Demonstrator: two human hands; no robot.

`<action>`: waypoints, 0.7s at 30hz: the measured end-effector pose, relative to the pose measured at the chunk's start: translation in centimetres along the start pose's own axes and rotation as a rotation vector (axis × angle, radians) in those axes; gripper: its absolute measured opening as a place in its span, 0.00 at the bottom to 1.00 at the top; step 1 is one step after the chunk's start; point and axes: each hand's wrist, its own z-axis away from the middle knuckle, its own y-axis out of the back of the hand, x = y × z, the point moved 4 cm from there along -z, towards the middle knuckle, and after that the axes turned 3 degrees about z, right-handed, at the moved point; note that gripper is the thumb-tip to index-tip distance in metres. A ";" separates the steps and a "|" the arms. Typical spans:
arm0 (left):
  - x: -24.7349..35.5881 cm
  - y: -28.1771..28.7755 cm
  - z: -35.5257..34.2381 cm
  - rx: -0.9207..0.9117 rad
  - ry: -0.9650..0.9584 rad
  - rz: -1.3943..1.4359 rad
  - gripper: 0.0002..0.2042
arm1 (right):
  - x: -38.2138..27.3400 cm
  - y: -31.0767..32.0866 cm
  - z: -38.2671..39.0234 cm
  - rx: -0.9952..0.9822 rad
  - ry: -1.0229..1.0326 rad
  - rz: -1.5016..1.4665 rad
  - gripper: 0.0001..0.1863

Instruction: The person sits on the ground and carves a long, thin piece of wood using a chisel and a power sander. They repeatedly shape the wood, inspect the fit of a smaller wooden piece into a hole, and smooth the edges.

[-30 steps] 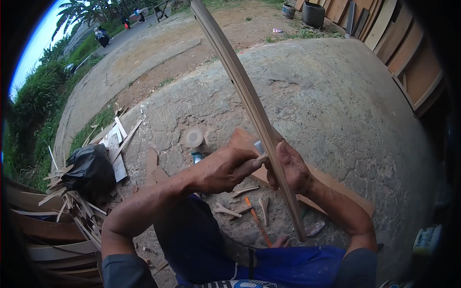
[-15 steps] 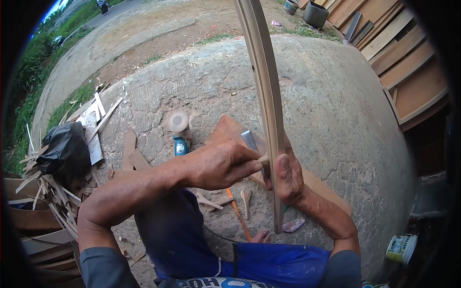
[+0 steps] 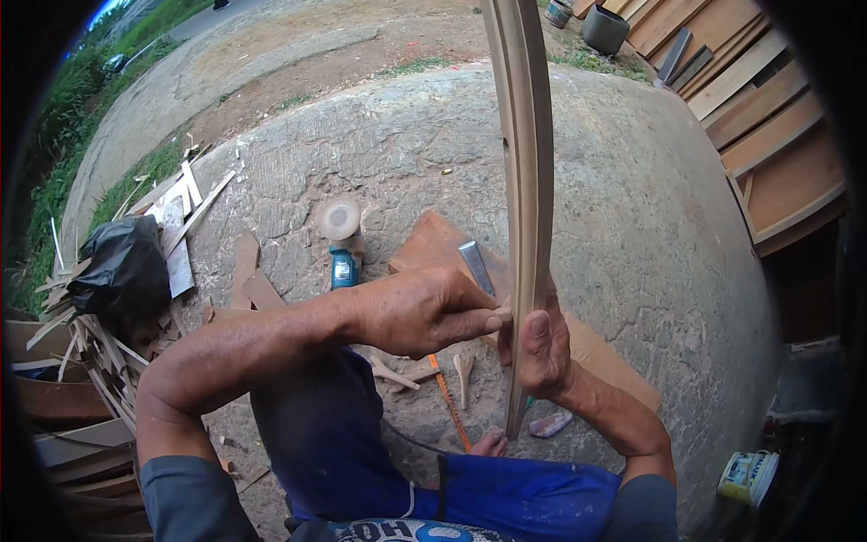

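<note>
A long, grooved wooden strip stands up in front of me, running from near my knees past the top of the head view. My right hand is closed round its lower part, thumb on the near face. Between the thumb and fingers of my left hand is a small wooden piece, held against the strip's left edge; much of it is hidden. Behind my hands a brown board lies on the ground, with a flat metal blade on it.
An angle grinder with a round disc lies beyond my left forearm. Small shaped wood pieces and an orange strip lie by my legs. Wood scraps and a black plastic bag are heaped at left; wooden panels lean at right.
The strip's upper end has shifted right in the view. My left hand has moved slightly right with the small wooden piece, while my right hand keeps its grip.
</note>
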 end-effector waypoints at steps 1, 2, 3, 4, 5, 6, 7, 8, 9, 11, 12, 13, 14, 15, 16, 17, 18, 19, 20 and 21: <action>0.4 0.1 -0.2 0.058 -0.076 -0.057 0.11 | 0.3 0.3 0.3 0.000 -0.004 0.005 0.37; 0.5 0.1 -0.1 0.117 -0.110 -0.161 0.10 | 0.3 0.2 0.2 -0.003 -0.007 0.006 0.37; 0.6 -0.2 0.1 0.176 -0.144 -0.264 0.10 | 0.1 0.4 0.1 -0.031 -0.050 -0.012 0.37; 0.6 -0.4 0.3 0.235 -0.178 -0.368 0.10 | -0.3 0.4 -0.1 -0.059 -0.094 -0.030 0.38; 0.5 -0.6 0.3 0.296 -0.201 -0.437 0.10 | -0.3 0.4 0.0 -0.075 -0.122 -0.048 0.38; 0.3 -0.7 0.3 0.279 -0.201 -0.407 0.10 | -0.3 0.4 0.0 -0.092 -0.149 -0.060 0.38; 0.1 -0.7 0.2 0.263 -0.200 -0.377 0.10 | -0.2 0.5 0.1 -0.095 -0.158 -0.071 0.38; 0.2 -0.5 0.2 0.246 -0.199 -0.352 0.10 | -0.2 0.3 0.1 -0.078 -0.161 -0.074 0.37; 0.1 -0.2 0.2 0.191 -0.167 -0.267 0.10 | -0.3 0.1 0.0 -0.060 -0.159 -0.079 0.36; -0.3 0.0 0.2 0.080 -0.102 -0.092 0.10 | -0.6 -0.7 -0.1 -0.016 -0.154 -0.067 0.34; -0.3 0.0 0.1 0.107 -0.120 -0.106 0.10 | -0.5 -0.8 -0.1 -0.008 -0.151 -0.060 0.33; -0.4 -0.1 0.0 0.134 -0.137 -0.121 0.10 | -0.3 -0.6 -0.3 -0.029 -0.144 -0.051 0.33; -0.3 0.0 -0.1 0.159 -0.162 -0.139 0.10 | -0.1 -0.3 -0.5 -0.044 -0.135 -0.037 0.33; -0.2 0.0 0.0 0.188 -0.158 -0.237 0.10 | 0.5 -0.1 -0.1 -0.098 -0.154 -0.086 0.40; 0.0 -0.2 0.3 0.218 -0.154 -0.335 0.10 | 0.6 -0.1 -0.1 -0.092 -0.149 -0.084 0.40; 0.1 -0.4 0.5 0.248 -0.144 -0.430 0.10 | 0.7 -0.1 -0.1 -0.089 -0.147 -0.086 0.40; 0.0 -0.5 0.5 0.247 -0.153 -0.418 0.09 | 0.7 -0.2 -0.1 -0.086 -0.145 -0.088 0.40; -0.2 -0.6 0.4 0.245 -0.163 -0.405 0.09 | 0.6 -0.3 0.1 -0.081 -0.161 -0.085 0.40; -0.3 -0.4 0.3 0.247 -0.172 -0.402 0.09 | 0.3 -0.5 0.1 -0.076 -0.168 -0.082 0.40; -0.5 -0.3 0.3 0.229 -0.167 -0.383 0.09 | 0.3 -0.6 0.1 -0.076 -0.170 -0.079 0.40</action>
